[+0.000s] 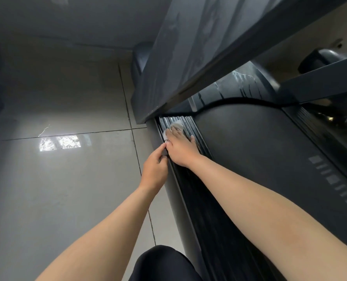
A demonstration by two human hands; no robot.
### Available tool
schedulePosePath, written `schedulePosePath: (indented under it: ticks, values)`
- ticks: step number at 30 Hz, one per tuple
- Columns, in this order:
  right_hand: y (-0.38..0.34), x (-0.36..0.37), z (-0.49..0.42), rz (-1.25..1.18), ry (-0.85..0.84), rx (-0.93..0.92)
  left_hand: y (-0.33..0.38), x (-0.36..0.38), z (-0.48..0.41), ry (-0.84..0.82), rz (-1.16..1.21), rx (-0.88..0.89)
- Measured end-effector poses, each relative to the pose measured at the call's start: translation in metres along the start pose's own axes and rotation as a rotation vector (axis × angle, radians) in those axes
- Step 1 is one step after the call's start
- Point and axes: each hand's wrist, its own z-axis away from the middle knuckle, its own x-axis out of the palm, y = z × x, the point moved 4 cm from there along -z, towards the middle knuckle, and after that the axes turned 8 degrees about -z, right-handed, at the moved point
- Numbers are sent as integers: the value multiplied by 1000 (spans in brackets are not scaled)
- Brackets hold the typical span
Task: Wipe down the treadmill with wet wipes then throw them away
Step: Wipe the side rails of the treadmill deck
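Grey glossy floor tiles [67,179] fill the left of the frame, with a dark, blurred shape at the far left edge that cannot be made out. At centre, the left hand [154,169] grips the outer edge of the ribbed side rail [189,189], its fingers [162,158] curled over the edge and the thumb pointing up along it. Just right of it, the right hand [180,148] lies flat on the rail with straight fingers close together and the thumb spread to the right, pressing the wet wipe [176,125]. The wipe is white and crumpled, mostly hidden under the hand, showing only past the fingertips and at the hand's left side. It sits at the rail's far end, just below the foot of the upright [189,47], which is cut off at the top. The treadmill [260,159] runs lengthwise from the lower right up toward the centre. A dark-clothed knee [162,262] is cut off at the bottom.
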Motion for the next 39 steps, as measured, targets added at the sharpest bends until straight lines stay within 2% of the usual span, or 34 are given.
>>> schedulePosePath:
  ticks: [4, 9, 15, 19, 24, 27, 30, 34, 37, 39]
  values:
    - [-19, 4, -27, 39, 1, -13, -3, -5, -10, 30, 128, -56]
    - [-33, 8, -36, 101, 10, -69, -11, -15, -14, 44, 158, -114]
    - [-21, 16, -11, 130, 13, -225, -15, -36, -15, 135, 180, -161]
    - [-11, 26, 20, 80, 30, -286, -15, -31, -7, 135, 231, -183]
    - [-3, 27, 57, -216, 99, -248, -20, -8, 15, 112, 313, -273]
    - [6, 25, 85, -444, 205, -190, -3, 7, 33, 41, 339, -209]
    - [12, 28, 106, -486, 260, -221, 8, 22, 48, 35, 209, -91]
    - [16, 31, 121, -548, 250, -258, 2, 30, 58, 121, 5, -86]
    - [18, 33, 120, -648, 199, -172, -13, 28, 57, 102, 246, -197]
    - [18, 32, 118, -764, 209, -120, -24, 26, 61, 86, 295, -274]
